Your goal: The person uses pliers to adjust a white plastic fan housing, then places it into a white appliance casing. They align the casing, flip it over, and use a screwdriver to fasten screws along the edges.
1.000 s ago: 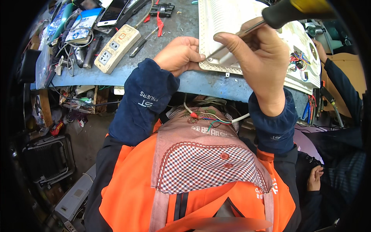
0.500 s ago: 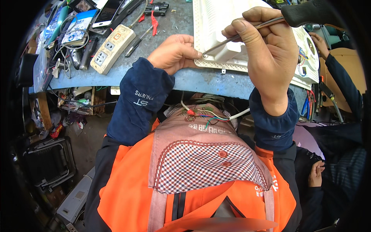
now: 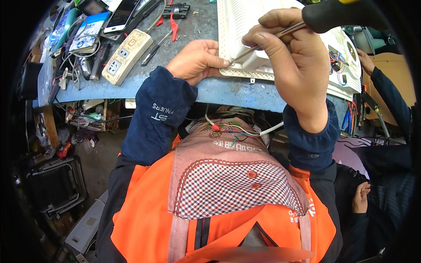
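Seen from the wearer's own head, two bare hands work at the near left corner of a white plastic housing (image 3: 240,26), a shallow, moulded shell lying on a workbench (image 3: 184,93) in front of the body. The left hand (image 3: 193,62) grips that corner, thumb at the rim, its other fingers partly hidden. The right hand (image 3: 294,72) grasps the slim metal shaft of a screwdriver (image 3: 344,16) between thumb and fingers; the thick black handle extends to the upper right. The shaft slants down to the corner, its tip beside the left thumb. The step in hand appears to be driving or loosening a corner screw, though which cannot be told; the next move seems to call for a seated tip, steady pressure and a braced corner. The housing is smooth and glossy, with close parallel ribs inside and a lattice-patterned rim; thin coloured wires (image 3: 337,62) tangle on its right side. The bench has a scuffed grey top and a worn blue front edge. To the left lies a grimy cream power strip (image 3: 127,56), oblong and hard-edged.
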`<action>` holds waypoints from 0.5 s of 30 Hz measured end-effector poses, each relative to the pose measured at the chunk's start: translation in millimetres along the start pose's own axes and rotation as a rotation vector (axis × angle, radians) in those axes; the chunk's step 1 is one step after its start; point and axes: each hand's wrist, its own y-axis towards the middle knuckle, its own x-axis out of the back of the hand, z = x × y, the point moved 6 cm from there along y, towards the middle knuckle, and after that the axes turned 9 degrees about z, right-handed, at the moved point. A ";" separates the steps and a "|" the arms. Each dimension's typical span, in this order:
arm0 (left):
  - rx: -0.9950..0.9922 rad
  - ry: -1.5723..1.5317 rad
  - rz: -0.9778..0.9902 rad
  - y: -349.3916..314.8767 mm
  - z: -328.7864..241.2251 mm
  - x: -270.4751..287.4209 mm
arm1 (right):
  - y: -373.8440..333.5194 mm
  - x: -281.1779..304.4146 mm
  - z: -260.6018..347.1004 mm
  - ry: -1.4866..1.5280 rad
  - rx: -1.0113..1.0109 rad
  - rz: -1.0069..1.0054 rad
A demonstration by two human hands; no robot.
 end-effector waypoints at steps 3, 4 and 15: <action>0.023 0.026 -0.025 -3.3 -3.2 -2.1 | 6.6 -3.5 19.4 -0.161 -0.111 0.106; 0.018 0.027 -0.017 -3.5 -2.7 -1.0 | 7.2 -6.5 21.7 -0.167 -0.097 0.125; 0.032 0.001 -0.030 0.1 1.3 1.5 | 12.5 -6.3 19.7 -0.208 -0.194 0.197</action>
